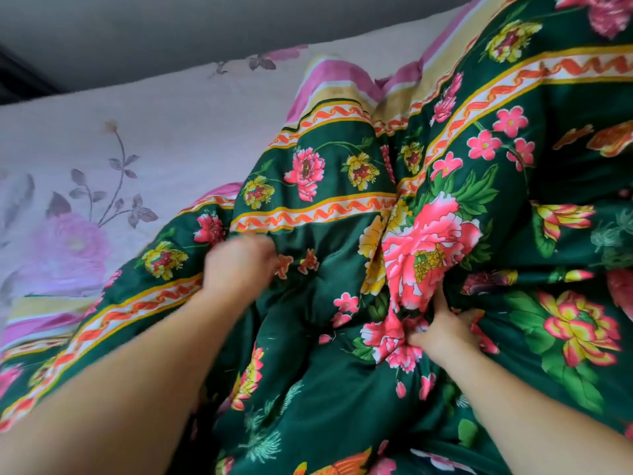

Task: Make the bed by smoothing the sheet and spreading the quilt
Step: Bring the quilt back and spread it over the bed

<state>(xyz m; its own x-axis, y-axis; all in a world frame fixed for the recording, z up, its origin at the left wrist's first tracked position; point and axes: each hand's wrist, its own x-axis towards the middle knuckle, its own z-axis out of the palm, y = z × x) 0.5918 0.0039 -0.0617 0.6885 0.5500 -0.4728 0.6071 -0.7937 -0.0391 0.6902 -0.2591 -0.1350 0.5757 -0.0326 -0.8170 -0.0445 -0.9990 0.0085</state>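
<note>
A dark green quilt [325, 389] printed with pink and yellow flowers lies bunched in thick folds across the middle and right of the view. Its orange-patterned border and pink-and-tan striped edge run diagonally to the upper right. My left hand [239, 265], blurred, grips a fold of the quilt near the border band. My right hand [442, 332] pinches a bunched fold by a large pink flower. Under the quilt, the pale lilac sheet [171, 132] with grey-purple flower prints shows at the left and top.
A grey wall [171, 32] runs behind the bed along the top. A dark gap [20, 80] shows at the far left beside the bed's edge.
</note>
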